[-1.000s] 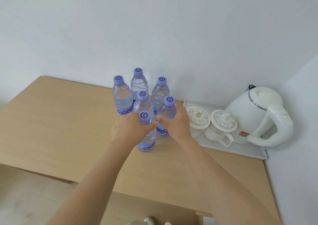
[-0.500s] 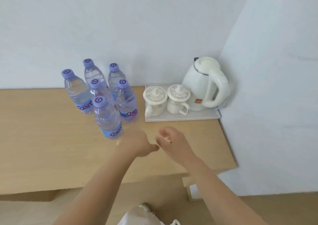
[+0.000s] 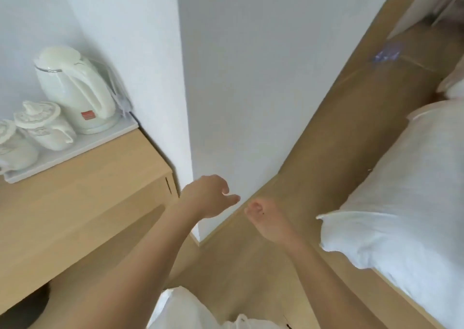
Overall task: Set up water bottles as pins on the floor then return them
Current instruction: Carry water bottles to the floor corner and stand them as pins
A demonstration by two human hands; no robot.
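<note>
Bottles gone from view; both hands off them, empty, over floor (image 3: pixel 339 137).

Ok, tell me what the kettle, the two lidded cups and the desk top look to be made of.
Kettle: likely glossy white plastic, with a thin metal-looking band under its lid.
Lidded cups: probably glazed ceramic, white and shiny with faint patterned lids.
Desk top: matte light wood grain, possibly laminate; veneer or solid can't be told.

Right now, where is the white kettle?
In the head view the white kettle is at upper left, on the tray on the wooden desk, beside two lidded cups.
</note>
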